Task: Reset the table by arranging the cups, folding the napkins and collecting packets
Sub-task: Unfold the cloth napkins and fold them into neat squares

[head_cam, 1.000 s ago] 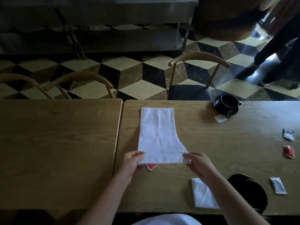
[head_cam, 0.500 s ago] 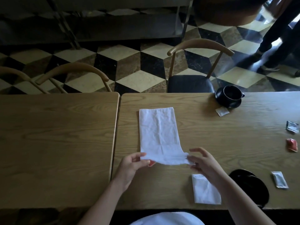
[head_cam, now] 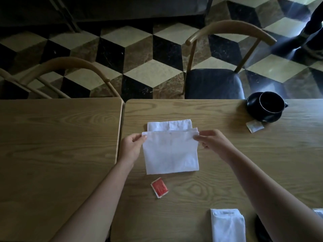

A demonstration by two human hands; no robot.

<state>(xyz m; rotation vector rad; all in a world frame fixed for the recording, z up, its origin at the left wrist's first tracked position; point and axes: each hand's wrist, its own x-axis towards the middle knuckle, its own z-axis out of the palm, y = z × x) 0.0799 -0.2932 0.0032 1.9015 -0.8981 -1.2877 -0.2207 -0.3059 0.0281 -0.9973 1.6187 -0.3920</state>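
The left hand point(head_cam: 132, 147) pinches the left corner of the upper layer of a white cloth napkin point(head_cam: 171, 154), thumb on top and fingers curled beneath. The right hand point(head_cam: 211, 141) pinches the opposite corner of the same layer in the same way. Together they hold this folded-over edge a little short of the far edge of the lower layer, so that a strip of the lower layer shows beyond it. The napkin lies on the right-hand light wooden table point(head_cam: 227, 172), close to that table's left edge.

Just near of the napkin, and apart from it, a small red sauce packet point(head_cam: 159, 187) lies flat on the wood. At the near edge of the view rests a second white napkin, already folded point(head_cam: 227, 226). Far to the right stands a black cup on a black saucer point(head_cam: 266, 106), and a small pale packet point(head_cam: 254, 126) lies just near of the saucer, its corner at the saucer's rim.

A second wooden table point(head_cam: 57, 154) abuts on the left. Beyond the tables stand a curved wooden chair with a dark seat point(head_cam: 215, 82) and a wooden chair back point(head_cam: 70, 67) to the left, on a tiled floor of black, cream and brown diamonds point(head_cam: 139, 49).
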